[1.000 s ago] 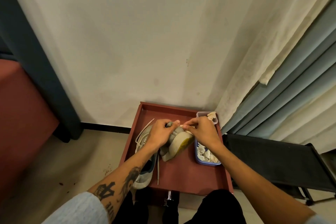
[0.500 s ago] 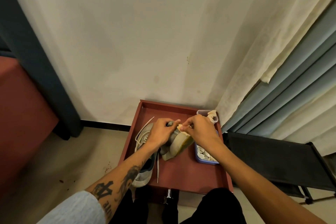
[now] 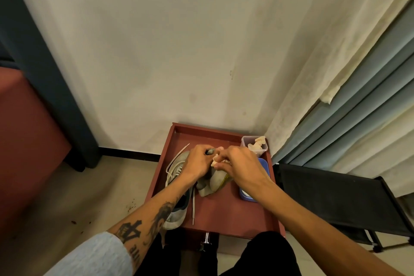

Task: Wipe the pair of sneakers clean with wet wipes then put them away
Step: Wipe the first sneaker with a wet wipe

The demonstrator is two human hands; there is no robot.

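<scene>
Head view: the left hand (image 3: 197,161) has its grip clamped on a grey sneaker (image 3: 211,184). Its fingers curl over the sneaker's upper end and hold it up on edge on the red table (image 3: 224,215), with the pale sole turned toward the right hand (image 3: 240,169). The right hand's grip is closed in a pinch on a crumpled wipe (image 3: 215,162), with thumb and fingertips pressing it against the top of the sneaker, just beside the left fingers. The two hands nearly touch.

The second sneaker (image 3: 177,217) lies flat along the table's left side, partly under the left forearm. A white lace (image 3: 193,208) trails beside it. At the table's far right corner stands a clear tub (image 3: 255,147) with wipes in it. Nearer, a blue tub (image 3: 266,166) is partly hidden behind the right wrist. The table stands against a pale wall (image 3: 179,51), with a curtain (image 3: 358,87) to the right and a black rack (image 3: 336,199) beside it.
</scene>
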